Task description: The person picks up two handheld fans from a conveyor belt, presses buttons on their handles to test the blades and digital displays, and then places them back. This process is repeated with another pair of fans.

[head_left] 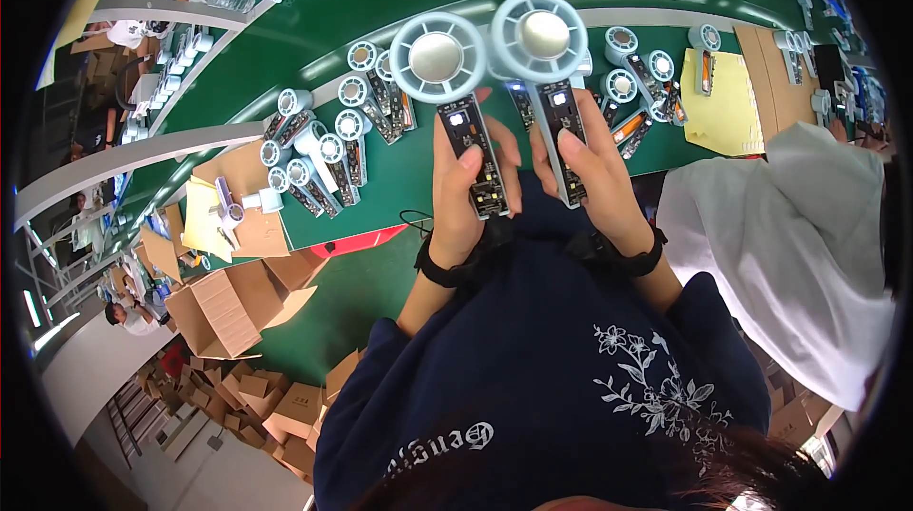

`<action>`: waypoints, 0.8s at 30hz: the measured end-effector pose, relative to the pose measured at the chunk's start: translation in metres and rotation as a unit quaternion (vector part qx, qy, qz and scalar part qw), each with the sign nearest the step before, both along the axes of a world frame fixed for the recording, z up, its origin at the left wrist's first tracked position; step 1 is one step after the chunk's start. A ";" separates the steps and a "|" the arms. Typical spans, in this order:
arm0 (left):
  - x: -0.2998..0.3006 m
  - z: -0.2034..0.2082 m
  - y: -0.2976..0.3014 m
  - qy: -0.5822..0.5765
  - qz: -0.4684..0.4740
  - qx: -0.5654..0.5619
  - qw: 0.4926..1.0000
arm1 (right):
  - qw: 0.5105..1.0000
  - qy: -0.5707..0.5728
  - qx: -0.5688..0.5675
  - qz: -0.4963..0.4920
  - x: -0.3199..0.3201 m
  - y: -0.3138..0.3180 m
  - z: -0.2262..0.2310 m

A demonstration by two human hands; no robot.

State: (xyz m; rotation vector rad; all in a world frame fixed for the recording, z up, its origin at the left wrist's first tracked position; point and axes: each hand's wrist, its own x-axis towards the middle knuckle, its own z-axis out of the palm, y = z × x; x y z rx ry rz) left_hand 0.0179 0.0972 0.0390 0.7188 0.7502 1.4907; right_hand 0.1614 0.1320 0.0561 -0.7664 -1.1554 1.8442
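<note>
My left hand (456, 199) is closed around the handle of a light-blue handheld fan (438, 57), held upright with its round head at the top. My thumb presses on the bare circuit board along the handle, where a small white light glows. A second handheld fan (540, 34) of the same kind stands upright in my right hand (607, 190), thumb on its exposed board, also with a lit spot. The two fan heads are side by side and appear to touch or overlap. Dark bands circle both my wrists.
Several unfinished fans (353, 123) lie on the green table (399, 190) to the left, and more fans (622, 85) to the right. A yellow sheet (718, 112) and cardboard lie at the right. Open cartons (228, 307) stand at the lower left. A person in a white garment (785, 235) sits close on my right.
</note>
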 end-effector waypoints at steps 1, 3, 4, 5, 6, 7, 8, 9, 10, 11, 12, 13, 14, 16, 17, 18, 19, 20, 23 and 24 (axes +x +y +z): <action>0.000 -0.001 -0.001 -0.018 -0.008 0.007 1.000 | 1.000 -0.008 -0.003 0.000 0.000 0.000 0.002; 0.000 -0.002 -0.001 -0.022 -0.007 0.001 1.000 | 1.000 -0.016 -0.007 -0.002 -0.001 -0.002 0.001; 0.001 -0.003 -0.002 -0.025 -0.006 -0.003 1.000 | 1.000 -0.009 -0.018 -0.007 -0.001 -0.003 0.001; 0.001 -0.003 -0.001 -0.028 -0.004 -0.006 1.000 | 1.000 -0.001 -0.027 -0.011 -0.001 -0.002 0.000; 0.000 -0.004 -0.001 -0.027 -0.002 -0.007 1.000 | 0.999 0.006 -0.037 -0.014 -0.002 -0.002 -0.001; -0.001 -0.006 -0.001 -0.019 -0.004 -0.009 1.000 | 0.999 0.007 -0.037 -0.013 -0.002 -0.001 -0.003; -0.001 -0.006 -0.001 -0.012 -0.005 -0.009 1.000 | 1.000 0.000 -0.027 -0.008 0.000 0.000 -0.004; -0.002 -0.006 -0.001 -0.004 -0.006 -0.009 1.000 | 1.000 -0.007 -0.017 -0.002 0.001 0.000 -0.006; -0.002 -0.004 -0.002 -0.004 -0.005 -0.008 1.000 | 1.000 -0.014 -0.007 0.003 0.002 0.001 -0.007; -0.002 -0.003 -0.002 -0.016 -0.005 -0.020 1.000 | 1.000 -0.014 -0.006 0.003 0.003 0.001 -0.008; -0.002 -0.001 -0.002 -0.028 -0.005 -0.032 0.999 | 1.000 -0.015 -0.002 0.008 0.004 0.001 -0.008; -0.002 0.001 -0.002 -0.039 -0.005 -0.044 0.998 | 1.000 -0.017 0.002 0.012 0.004 0.002 -0.009; -0.002 0.002 -0.003 -0.039 -0.004 -0.044 0.998 | 1.000 -0.018 0.006 0.017 0.004 0.002 -0.010; -0.003 0.003 -0.004 -0.018 0.001 -0.046 0.999 | 1.000 -0.018 0.002 0.019 0.004 0.002 -0.008; -0.004 0.004 -0.003 -0.007 0.002 -0.047 0.999 | 1.000 -0.017 -0.001 0.018 0.004 0.001 -0.007; -0.003 0.004 -0.003 -0.007 0.001 -0.045 0.999 | 1.000 -0.017 -0.004 0.017 0.004 0.001 -0.005; -0.002 0.003 -0.004 -0.007 0.005 -0.045 0.999 | 1.000 -0.017 -0.003 0.016 0.004 0.001 -0.005; 0.000 0.002 -0.004 -0.008 0.010 -0.045 0.999 | 1.000 -0.017 -0.010 0.013 0.004 -0.001 -0.006; 0.001 0.002 -0.006 0.005 0.020 -0.049 0.999 | 1.000 -0.018 -0.022 0.004 0.002 -0.002 -0.008; 0.002 0.002 -0.006 0.020 0.027 -0.057 0.998 | 0.999 -0.023 -0.022 0.008 0.003 -0.002 -0.010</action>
